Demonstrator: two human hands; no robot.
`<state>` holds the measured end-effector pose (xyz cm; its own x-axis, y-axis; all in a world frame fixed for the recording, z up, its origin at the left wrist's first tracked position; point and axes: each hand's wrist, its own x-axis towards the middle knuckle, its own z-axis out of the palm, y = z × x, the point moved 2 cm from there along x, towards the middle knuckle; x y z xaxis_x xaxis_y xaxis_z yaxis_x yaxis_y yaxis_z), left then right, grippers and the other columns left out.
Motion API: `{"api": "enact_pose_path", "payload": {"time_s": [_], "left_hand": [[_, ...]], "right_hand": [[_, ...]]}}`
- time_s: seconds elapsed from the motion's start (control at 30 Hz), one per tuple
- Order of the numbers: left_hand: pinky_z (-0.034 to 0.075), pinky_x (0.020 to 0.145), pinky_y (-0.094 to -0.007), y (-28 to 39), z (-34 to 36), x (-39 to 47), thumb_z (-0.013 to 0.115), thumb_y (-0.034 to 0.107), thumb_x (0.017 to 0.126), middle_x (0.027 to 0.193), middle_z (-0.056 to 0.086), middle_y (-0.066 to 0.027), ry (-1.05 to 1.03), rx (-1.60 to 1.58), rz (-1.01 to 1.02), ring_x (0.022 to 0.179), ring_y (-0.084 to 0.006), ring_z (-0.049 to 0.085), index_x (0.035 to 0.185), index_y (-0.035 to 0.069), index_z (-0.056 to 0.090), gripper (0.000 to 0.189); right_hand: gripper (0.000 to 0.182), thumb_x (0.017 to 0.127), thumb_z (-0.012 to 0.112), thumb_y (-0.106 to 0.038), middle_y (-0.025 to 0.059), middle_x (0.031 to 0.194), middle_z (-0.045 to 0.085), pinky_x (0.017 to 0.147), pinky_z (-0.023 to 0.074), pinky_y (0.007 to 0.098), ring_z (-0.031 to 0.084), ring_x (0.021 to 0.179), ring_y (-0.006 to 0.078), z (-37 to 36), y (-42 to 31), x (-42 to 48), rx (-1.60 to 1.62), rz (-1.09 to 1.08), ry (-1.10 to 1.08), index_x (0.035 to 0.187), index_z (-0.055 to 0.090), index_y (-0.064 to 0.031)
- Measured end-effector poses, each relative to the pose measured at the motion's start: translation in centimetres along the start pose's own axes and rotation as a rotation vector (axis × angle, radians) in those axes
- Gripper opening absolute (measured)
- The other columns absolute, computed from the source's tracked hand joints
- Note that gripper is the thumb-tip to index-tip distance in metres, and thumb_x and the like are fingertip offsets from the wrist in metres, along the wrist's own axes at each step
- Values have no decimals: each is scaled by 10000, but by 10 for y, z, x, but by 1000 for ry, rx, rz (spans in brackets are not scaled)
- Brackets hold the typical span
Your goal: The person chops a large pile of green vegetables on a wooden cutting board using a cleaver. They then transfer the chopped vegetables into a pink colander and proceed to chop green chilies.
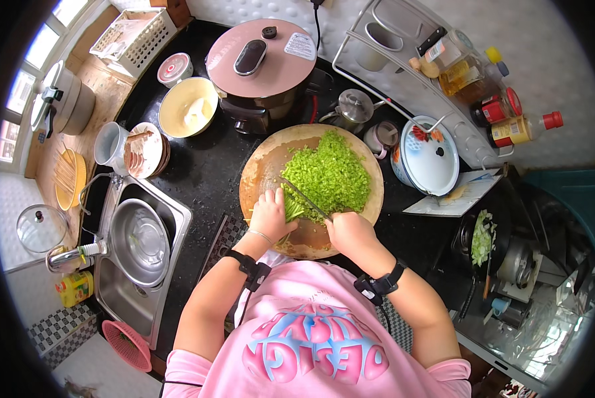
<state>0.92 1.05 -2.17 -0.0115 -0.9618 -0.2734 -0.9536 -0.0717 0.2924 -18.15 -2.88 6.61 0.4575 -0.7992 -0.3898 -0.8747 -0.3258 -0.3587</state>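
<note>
A round wooden chopping board [260,154] lies in front of me on the black counter. Finely chopped green vegetable [330,174] is heaped over its middle and right side. My right hand [352,234] grips a kitchen knife [305,196], whose blade slants up and left along the near edge of the heap. Beside the blade, my left hand [271,214] presses a bunch of uncut green stalks [292,208] onto the board. The stalk ends poke out to the right of its fingers, close to the blade. The knife's handle is hidden in my right fist.
Behind the board stands a pink-lidded electric cooker [262,59]. To the left are a cream bowl [188,107], stacked dishes [146,154] and a sink [128,298] holding a metal basin [139,244]. An enamel pot [429,154] and a pan with chopped vegetable [482,239] are on the right.
</note>
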Motion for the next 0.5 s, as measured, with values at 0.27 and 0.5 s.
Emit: {"api": "enact_pose_path", "payload": {"time_s": [0.27, 0.5], "left_hand": [[500, 851, -465, -2, -12, 4, 659, 509, 808, 1046, 618, -264, 273, -315, -247, 958, -420, 615, 1171, 1, 608, 626], [532, 723, -436, -42, 13, 59, 638, 276, 808, 766, 676, -197, 129, -396, -346, 737, -366, 664, 777, 40, 706, 247]], "right_hand": [[322, 919, 564, -261, 222, 670, 641, 594, 525, 492, 644, 636, 411, -8, 3, -17, 39, 2, 78, 742, 665, -11], [318, 916, 576, -274, 223, 694, 648, 619, 530, 489, 644, 656, 411, -11, 4, -17, 39, -9, 88, 777, 665, -2]]}}
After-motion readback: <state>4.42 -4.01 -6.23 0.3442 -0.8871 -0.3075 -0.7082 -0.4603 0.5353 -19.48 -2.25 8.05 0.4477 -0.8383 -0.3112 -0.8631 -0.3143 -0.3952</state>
